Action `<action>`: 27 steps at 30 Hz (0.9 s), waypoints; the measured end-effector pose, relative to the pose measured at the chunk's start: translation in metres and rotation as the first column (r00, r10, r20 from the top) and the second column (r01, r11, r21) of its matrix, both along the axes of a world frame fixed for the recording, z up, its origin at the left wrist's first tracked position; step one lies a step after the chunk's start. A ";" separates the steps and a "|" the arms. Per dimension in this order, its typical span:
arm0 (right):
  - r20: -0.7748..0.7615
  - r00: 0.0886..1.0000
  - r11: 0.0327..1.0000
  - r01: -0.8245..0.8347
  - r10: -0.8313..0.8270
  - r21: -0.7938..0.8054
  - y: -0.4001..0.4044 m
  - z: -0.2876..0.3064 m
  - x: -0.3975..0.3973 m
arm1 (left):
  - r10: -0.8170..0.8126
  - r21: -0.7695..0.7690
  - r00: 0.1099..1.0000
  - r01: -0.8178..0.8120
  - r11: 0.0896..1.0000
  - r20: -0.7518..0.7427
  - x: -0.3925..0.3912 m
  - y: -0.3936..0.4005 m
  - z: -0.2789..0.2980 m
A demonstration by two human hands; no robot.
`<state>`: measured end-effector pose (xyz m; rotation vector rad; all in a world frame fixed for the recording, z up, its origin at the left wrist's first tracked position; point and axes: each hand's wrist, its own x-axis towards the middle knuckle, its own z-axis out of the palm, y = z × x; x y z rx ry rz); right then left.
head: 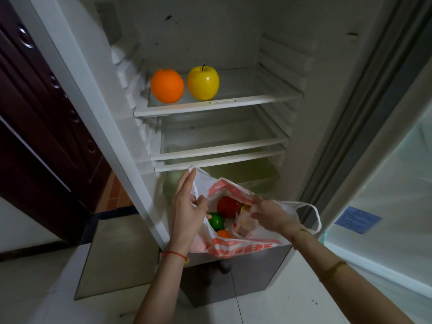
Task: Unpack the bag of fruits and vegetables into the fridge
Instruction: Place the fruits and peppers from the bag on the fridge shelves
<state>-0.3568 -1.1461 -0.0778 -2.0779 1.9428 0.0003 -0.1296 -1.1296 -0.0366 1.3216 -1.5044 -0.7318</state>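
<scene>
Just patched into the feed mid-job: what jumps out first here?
A round orange fruit and a glossy yellow apple sit side by side on the fridge's top glass shelf. Below, the left hand and right hand hold open a white-and-orange plastic bag with red, green and orange produce inside.

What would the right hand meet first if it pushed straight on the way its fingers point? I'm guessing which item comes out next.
Probably the red fruit inside the bag; the right hand points leftward at it, though depth is unclear.
</scene>
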 end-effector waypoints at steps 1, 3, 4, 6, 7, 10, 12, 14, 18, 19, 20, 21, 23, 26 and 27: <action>0.020 1.000 1.000 -0.013 0.013 -0.006 -0.002 0.005 0.008 | 0.004 0.002 1.000 -0.004 1.000 0.004 0.000 -0.001 0.000; 0.059 0.998 0.999 -0.012 0.014 -0.041 0.001 0.014 0.019 | 0.013 0.001 1.000 -0.013 1.000 0.005 0.001 -0.004 0.000; 0.076 0.997 0.996 0.002 0.004 -0.084 0.004 0.021 0.021 | 0.018 0.000 1.000 -0.018 1.000 0.005 0.001 -0.006 0.000; 0.119 0.993 0.983 0.042 -0.020 -0.181 0.012 0.036 0.021 | 0.026 0.002 1.000 -0.026 1.000 0.001 0.002 -0.010 -0.001; 0.148 0.989 0.968 0.066 -0.030 -0.243 0.016 0.041 0.019 | 0.027 0.002 1.000 -0.027 1.000 0.001 0.002 -0.012 -0.002; 0.251 0.966 0.915 0.152 -0.058 -0.374 0.029 0.061 0.010 | 0.005 -0.007 1.000 -0.005 1.000 -0.009 0.000 -0.015 -0.002; 0.332 0.941 0.871 0.218 -0.068 -0.440 0.038 0.073 0.002 | -0.013 0.000 1.000 0.013 1.000 -0.021 -0.002 -0.018 -0.002; 0.406 0.911 0.825 0.288 -0.079 -0.486 0.047 0.085 -0.005 | -0.031 0.005 0.999 0.032 0.999 -0.021 -0.006 -0.020 -0.001; 0.448 0.889 0.741 0.364 -0.096 -0.564 0.066 0.104 -0.019 | -0.044 0.001 0.999 0.044 0.999 -0.017 -0.011 -0.024 -0.001; 0.440 0.892 0.723 0.371 -0.102 -0.584 0.071 0.108 -0.023 | -0.043 -0.003 0.999 0.043 0.999 -0.009 -0.011 -0.026 -0.001; 0.432 0.895 0.705 0.377 -0.110 -0.601 0.077 0.112 -0.028 | -0.048 0.002 0.999 0.048 0.999 0.003 -0.011 -0.028 -0.001; 0.430 0.895 0.689 0.388 -0.122 -0.612 0.083 0.115 -0.033 | -0.051 0.005 0.998 0.051 0.999 0.019 -0.012 -0.028 0.000; 0.437 0.886 0.663 0.422 -0.155 -0.619 0.096 0.120 -0.044 | -0.056 0.006 0.997 0.055 0.998 0.044 -0.015 -0.030 0.000; 0.440 0.873 0.627 0.466 -0.211 -0.623 0.115 0.121 -0.062 | -0.075 0.034 0.996 0.073 0.997 0.048 -0.019 -0.032 0.001; 0.430 0.874 0.618 0.471 -0.227 -0.630 0.121 0.121 -0.068 | -0.082 0.037 0.996 0.081 0.996 0.043 -0.019 -0.032 0.001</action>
